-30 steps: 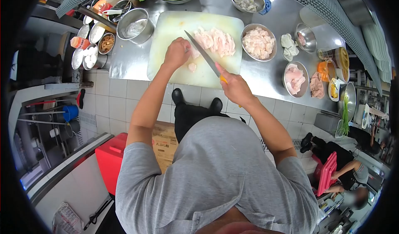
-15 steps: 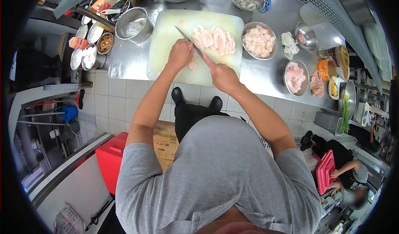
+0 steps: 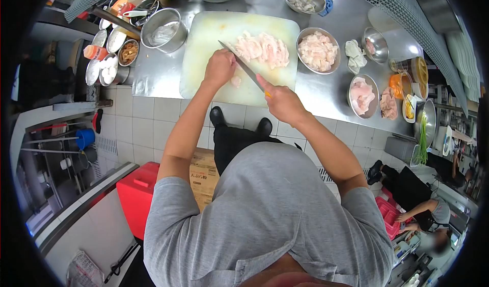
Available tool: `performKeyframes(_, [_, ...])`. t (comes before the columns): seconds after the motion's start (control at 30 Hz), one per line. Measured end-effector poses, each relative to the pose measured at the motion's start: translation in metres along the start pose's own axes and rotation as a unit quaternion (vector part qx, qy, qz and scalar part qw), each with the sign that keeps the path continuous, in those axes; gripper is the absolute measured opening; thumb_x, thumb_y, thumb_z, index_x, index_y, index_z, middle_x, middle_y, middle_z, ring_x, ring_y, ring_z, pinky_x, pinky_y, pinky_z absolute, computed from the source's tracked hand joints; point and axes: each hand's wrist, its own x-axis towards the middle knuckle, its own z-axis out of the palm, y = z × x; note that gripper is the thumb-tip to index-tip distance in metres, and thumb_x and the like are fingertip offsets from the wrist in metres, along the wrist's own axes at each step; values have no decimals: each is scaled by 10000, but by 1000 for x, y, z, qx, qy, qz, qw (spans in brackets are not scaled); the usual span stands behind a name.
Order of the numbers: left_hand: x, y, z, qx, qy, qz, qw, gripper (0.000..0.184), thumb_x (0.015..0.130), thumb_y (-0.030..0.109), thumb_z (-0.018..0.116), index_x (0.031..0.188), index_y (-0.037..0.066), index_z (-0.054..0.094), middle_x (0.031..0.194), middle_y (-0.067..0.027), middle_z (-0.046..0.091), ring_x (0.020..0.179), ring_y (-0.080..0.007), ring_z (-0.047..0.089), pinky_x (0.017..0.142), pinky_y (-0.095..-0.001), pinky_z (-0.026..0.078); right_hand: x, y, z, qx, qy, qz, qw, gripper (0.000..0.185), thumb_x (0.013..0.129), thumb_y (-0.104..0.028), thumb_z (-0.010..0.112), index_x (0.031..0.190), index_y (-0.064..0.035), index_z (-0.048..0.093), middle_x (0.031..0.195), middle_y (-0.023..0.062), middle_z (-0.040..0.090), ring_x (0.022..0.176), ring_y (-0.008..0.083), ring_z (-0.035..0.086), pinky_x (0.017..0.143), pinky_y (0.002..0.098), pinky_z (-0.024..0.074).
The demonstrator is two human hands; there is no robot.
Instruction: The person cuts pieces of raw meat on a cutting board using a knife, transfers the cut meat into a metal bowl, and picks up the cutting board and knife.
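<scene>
My right hand (image 3: 281, 102) grips the yellow-marked handle of a kitchen knife (image 3: 248, 71), whose blade slants up and left across the cutting board (image 3: 204, 27). Beside the blade, my left hand (image 3: 220, 68) is closed with its fingers curled down on the board; whatever lies under them is hidden. A small piece of pale raw meat (image 3: 235, 81) rests just right of that hand. Beyond the blade lies a row of sliced raw meat (image 3: 265, 50), which looks like chicken.
Right of the board stand a bowl of cut meat (image 3: 318, 51), a bowl of larger pieces (image 3: 362, 96) and a crumpled white cloth (image 3: 355, 56). A steel pot (image 3: 164, 32) is at the left. Another person handles a pink basket (image 3: 388, 216) at the lower right.
My right hand has drawn the knife back toward me and to the right. The left hand has barely shifted. The other person's pink basket has moved left and lower.
</scene>
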Motion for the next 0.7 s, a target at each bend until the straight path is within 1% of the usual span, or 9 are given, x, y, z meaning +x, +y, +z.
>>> performKeyframes(0.1, [1,-1,3,14,2,11,1000,45,808,47,729,784,15,709,909,-152,679,932,-368,662,837,-462,572,11,-4,9,-44,5,-1,999,705,967,-40,573,1631,-197,396,927,230,709,861,407,696,836,498,553])
performKeyframes(0.2, [4,0,5,20,-12,11,1000,29,803,47,731,810,21,719,928,-154,685,932,-368,670,843,-463,570,33,1,19,-29,14,-24,999,752,926,3,550,1640,-156,375,925,230,705,886,407,695,809,520,549])
performKeyframes(0.3, [-3,3,-12,-4,-23,-1,1000,76,794,57,746,865,34,729,968,-152,692,942,-368,681,852,-466,569,41,5,3,63,18,-24,998,734,940,-16,566,1637,-152,378,948,245,707,891,410,695,811,528,542])
performKeyframes(0.33, [-7,8,-21,-17,-23,-2,1000,97,791,62,752,884,38,732,984,-151,695,947,-368,685,854,-467,568,38,6,-2,54,40,-36,997,727,947,-24,569,1636,-149,376,952,248,707,894,410,694,814,528,542])
performKeyframes(0.43, [-42,24,-33,-47,-56,33,997,171,797,118,796,937,56,720,969,-139,688,949,-366,687,854,-444,559,11,5,-6,36,74,-53,995,707,967,-44,574,1636,-149,374,956,251,708,901,411,693,820,526,540])
performKeyframes(0.47, [-53,18,-23,-28,-60,71,995,173,796,100,797,948,66,720,994,-131,686,910,-356,694,835,-434,566,1,2,-10,36,71,-49,996,702,973,-47,573,1637,-154,373,953,246,709,903,412,693,822,525,540])
performKeyframes(0.57, [-58,13,-11,-39,-53,14,998,147,793,66,791,923,58,722,951,-137,683,861,-344,700,789,-425,575,-11,8,-5,34,60,-43,997,698,977,-47,571,1637,-158,373,941,235,711,903,414,692,819,524,544])
performKeyframes(0.67, [-38,-3,1,-21,33,10,999,123,796,42,785,901,38,722,909,-144,691,805,-332,706,743,-413,580,-22,8,-3,23,41,-26,999,706,970,-36,568,1638,-158,374,932,227,711,891,417,689,814,525,549])
performKeyframes(0.7, [-34,-6,0,-45,36,-10,998,113,799,42,783,896,33,723,897,-149,695,798,-329,708,739,-411,580,-24,6,-3,17,35,-21,999,710,967,-32,567,1638,-159,375,930,225,711,885,418,687,813,525,550])
